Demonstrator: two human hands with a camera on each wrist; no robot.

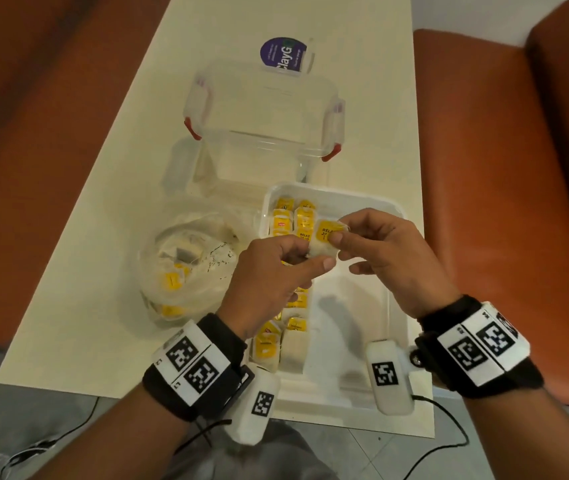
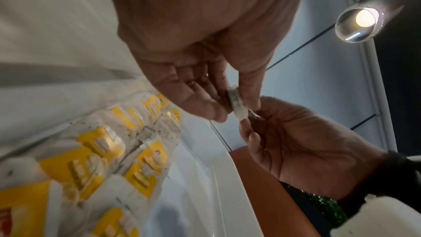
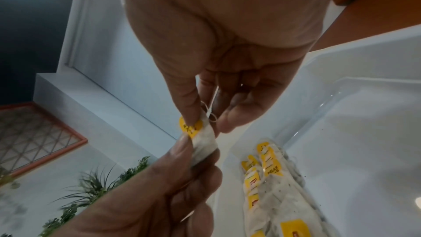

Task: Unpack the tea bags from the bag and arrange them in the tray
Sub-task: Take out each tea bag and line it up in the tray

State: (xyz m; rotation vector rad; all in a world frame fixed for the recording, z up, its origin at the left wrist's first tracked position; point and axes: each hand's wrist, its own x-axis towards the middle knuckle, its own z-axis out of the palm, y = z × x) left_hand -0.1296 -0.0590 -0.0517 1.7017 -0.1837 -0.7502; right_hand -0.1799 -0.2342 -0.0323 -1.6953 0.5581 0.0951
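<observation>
Here a white paper tea bag with a yellow tag [image 1: 324, 241] is pinched by the left hand [image 1: 269, 271] and right hand [image 1: 385, 252] above the white plastic tray [image 1: 395, 306]; if tugged apart, its thin paper could be torn.

Middle of tea-bag rows [image 1: 295, 303] in tray [image 1: 397, 306] hidden beneath left hand [image 1: 269, 271], bag [image 1: 186, 268] contents clouded by crumpled plastic, container label [image 1: 284, 57] print partly cut off, tag [image 3: 190, 126] wording covered by thumb.
</observation>
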